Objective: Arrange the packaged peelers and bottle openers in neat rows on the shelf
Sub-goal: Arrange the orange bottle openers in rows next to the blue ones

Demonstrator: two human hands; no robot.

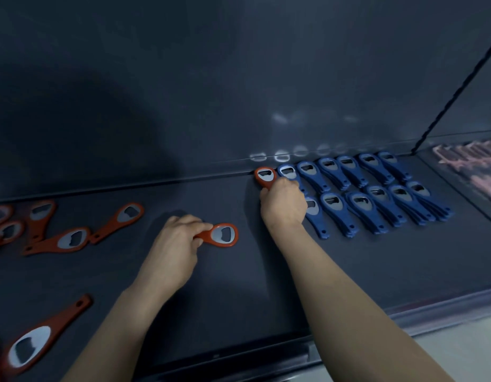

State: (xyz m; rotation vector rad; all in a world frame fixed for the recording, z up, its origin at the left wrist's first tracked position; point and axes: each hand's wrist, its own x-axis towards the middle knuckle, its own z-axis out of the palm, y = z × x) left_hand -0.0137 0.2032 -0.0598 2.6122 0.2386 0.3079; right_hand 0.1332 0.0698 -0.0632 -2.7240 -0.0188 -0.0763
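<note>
An orange bottle opener (pixel 265 176) lies at the back edge of the shelf (pixel 266 285), its metal head toward the rear wall (pixel 183 106), just beside the left end of the blue bottle openers (pixel 376 188). The right grip (pixel 283 205) is clenched around its handle, knuckles up, and covers part of the nearest blue ones. The blue openers stand in 2 rows, heads to the rear, several of them stacked.

Nearer the front and to the left, a second orange opener (pixel 223 235) lies flat with its head pointing right. The left grip (pixel 175 244) pinches its handle.

More loose orange openers (pixel 70 239) are scattered at differing angles on the left of the shelf, and 1 large one (pixel 40 343) lies near the front left corner. Far right, past a slanting dark rod (pixel 456 92), blurred pink items (pixel 476 166) lie on the shelf.
</note>
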